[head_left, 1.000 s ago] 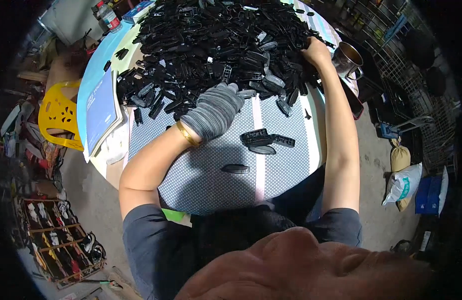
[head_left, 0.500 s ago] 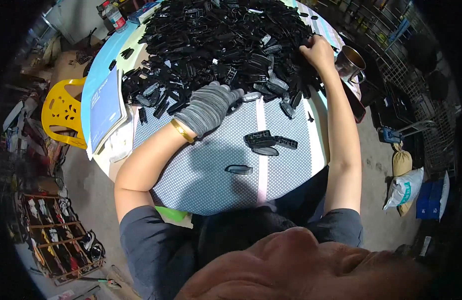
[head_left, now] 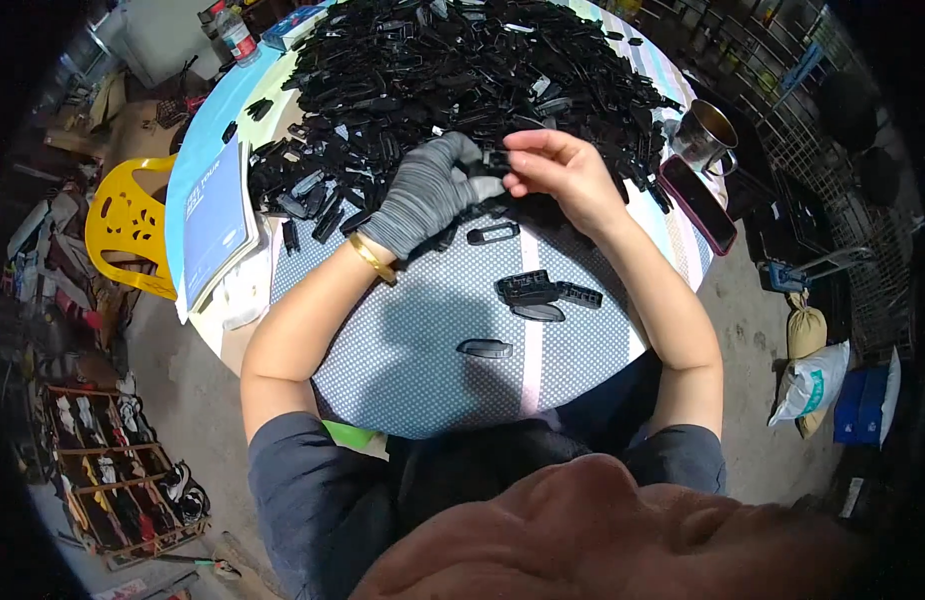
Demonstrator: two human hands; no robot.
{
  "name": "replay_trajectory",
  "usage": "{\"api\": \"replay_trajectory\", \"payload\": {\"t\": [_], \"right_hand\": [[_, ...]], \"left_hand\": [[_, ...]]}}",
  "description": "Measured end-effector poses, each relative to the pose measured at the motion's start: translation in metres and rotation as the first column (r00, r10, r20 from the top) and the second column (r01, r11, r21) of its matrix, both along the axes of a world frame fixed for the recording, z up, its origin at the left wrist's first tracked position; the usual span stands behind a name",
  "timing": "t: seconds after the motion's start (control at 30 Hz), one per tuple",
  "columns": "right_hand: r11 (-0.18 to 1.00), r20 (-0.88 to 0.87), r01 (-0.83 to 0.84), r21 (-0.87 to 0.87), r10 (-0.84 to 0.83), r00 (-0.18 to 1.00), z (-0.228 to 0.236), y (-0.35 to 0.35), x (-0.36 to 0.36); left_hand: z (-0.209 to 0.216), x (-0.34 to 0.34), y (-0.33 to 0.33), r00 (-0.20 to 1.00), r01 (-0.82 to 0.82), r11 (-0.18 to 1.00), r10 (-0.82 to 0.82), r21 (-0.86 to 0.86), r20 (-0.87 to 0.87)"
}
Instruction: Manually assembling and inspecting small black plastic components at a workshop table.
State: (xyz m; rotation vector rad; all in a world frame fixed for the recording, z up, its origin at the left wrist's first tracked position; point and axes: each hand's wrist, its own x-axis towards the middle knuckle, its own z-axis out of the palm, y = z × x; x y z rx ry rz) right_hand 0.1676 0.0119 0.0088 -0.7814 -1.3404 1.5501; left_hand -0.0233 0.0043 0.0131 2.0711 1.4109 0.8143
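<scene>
My left hand [head_left: 423,198], in a grey striped knit glove with a gold bracelet at the wrist, is closed at the near edge of a big heap of black plastic parts [head_left: 413,75]. My bare right hand [head_left: 573,180] faces it, thumb and fingers pinched. Between the fingertips of both hands is a small black plastic part [head_left: 496,158]; its exact shape is partly hidden. Just below the hands lies a black oblong frame [head_left: 495,233]. Closer to me rest several black parts in a small cluster [head_left: 528,287] and one separate curved piece [head_left: 485,348].
A blue-covered booklet [head_left: 213,235] lies at the table's left. At the right are a metal mug [head_left: 705,135] and a dark phone [head_left: 699,205]. A bottle [head_left: 235,35] stands at the far left edge. Beside the table is a yellow chair [head_left: 133,228].
My right hand has come from the heap's right side to the middle, meeting my left hand with a small black part between them. A black oblong frame now shows below the hands.
</scene>
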Motion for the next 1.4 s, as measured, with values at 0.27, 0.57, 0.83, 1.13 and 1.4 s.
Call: {"api": "replay_trajectory", "payload": {"t": [0.27,0.57,0.83,1.13,1.4], "right_hand": [[0.973,0.268,0.082,0.217,-0.140,0.953,-0.009,-0.011,-0.007],[0.973,0.115,0.143,0.180,-0.165,0.980,-0.009,-0.019,-0.009],[0.773,0.152,0.292,0.563,-0.445,0.883,-0.029,-0.017,-0.019],[0.915,0.356,-0.037,0.401,-0.118,0.927,-0.008,-0.025,-0.014],[0.479,0.599,-0.406,0.778,-0.374,0.708,-0.016,-0.014,-0.005]], "left_hand": [[0.000,-0.003,-0.007,0.775,0.210,0.923,0.045,-0.323,0.631],[0.002,0.005,-0.017,0.701,0.130,0.954,0.105,-0.271,0.705],[-0.008,0.019,-0.027,0.554,0.161,0.967,0.076,-0.197,0.829],[0.010,0.003,-0.024,0.624,0.280,0.943,-0.036,-0.180,0.781],[0.024,-0.013,-0.031,0.868,0.338,0.900,-0.184,-0.277,0.462]]}}
